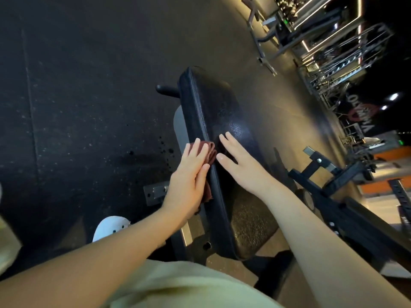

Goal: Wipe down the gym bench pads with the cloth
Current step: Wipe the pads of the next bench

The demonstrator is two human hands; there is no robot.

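1. Two bare hands are on a black gym bench pad [213, 103] that runs away from the person, its grained vinyl catching a glare near the middle.
2. The left hand [189, 174] lies flat against the pad's left side edge, fingers straight and together, pressing a folded reddish-brown cloth [212, 152] onto that edge. It does not clutch the cloth.
3. The cloth sits between the palm and the pad's side. A fold shows past the fingertips and a strip hangs below the heel of the hand.
4. The right hand [240, 165] rests palm down on the pad's top surface, just beside the cloth, fingers straight and spread, holding nothing.
5. A grey steel frame [179, 130] carries the pad from below, and a black round-ended handle [164, 88] sticks out at the far left end.
6. A white shoe [110, 226] stands on the dark speckled rubber floor [77, 96] left of the bench, near the frame's foot.
7. A black steel bracket assembly [329, 172] lies to the right of the pad.
8. A pale shirt [178, 283] fills the bottom of the view.
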